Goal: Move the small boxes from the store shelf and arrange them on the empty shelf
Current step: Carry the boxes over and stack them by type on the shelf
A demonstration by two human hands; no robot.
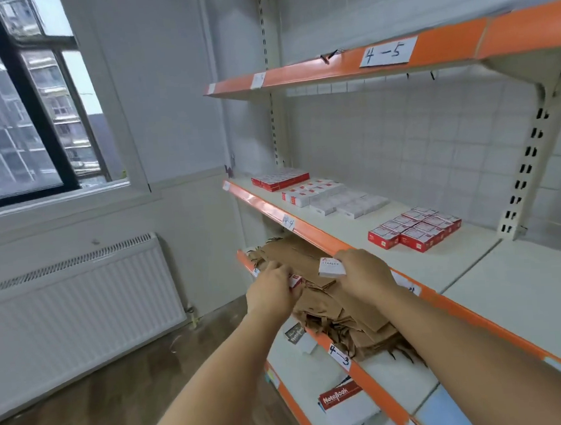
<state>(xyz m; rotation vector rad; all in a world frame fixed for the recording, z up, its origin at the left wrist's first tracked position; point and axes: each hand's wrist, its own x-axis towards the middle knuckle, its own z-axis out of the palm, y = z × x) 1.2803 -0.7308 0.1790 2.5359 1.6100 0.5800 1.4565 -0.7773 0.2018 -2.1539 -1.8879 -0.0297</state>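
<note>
Hands out over the paper pile [313, 269], a rough heap of flat brown kraft sheets with ragged, fringed edges on the shelf labelled 4-3. Right hand [363, 274] curled round a small white box [332, 268], rectangular, smooth card, dark lettering on its face, held just above the pile and just below the orange lip of the middle shelf [419, 269]. Left hand [271, 286] gripping a red-and-white box [295, 281], mostly hidden behind the fingers, touching or nearly touching the pile; cannot tell which. Both boxes close together, left of the right hand's knuckles.

Up on the middle shelf, cream metal with a glossy orange front strip: red boxes [415, 232] in a tidy block above and right of the pile, white boxes [334, 198] in rows farther back, flat red packs [280, 180] at the far end. Top shelf [391, 55] marked 4-5, bare on its underside. Below the pile, a red notebook [340, 399] lying flat on the lowest shelf. Ribbed white radiator [80, 309] well left of the pile, under a dark-framed window.
</note>
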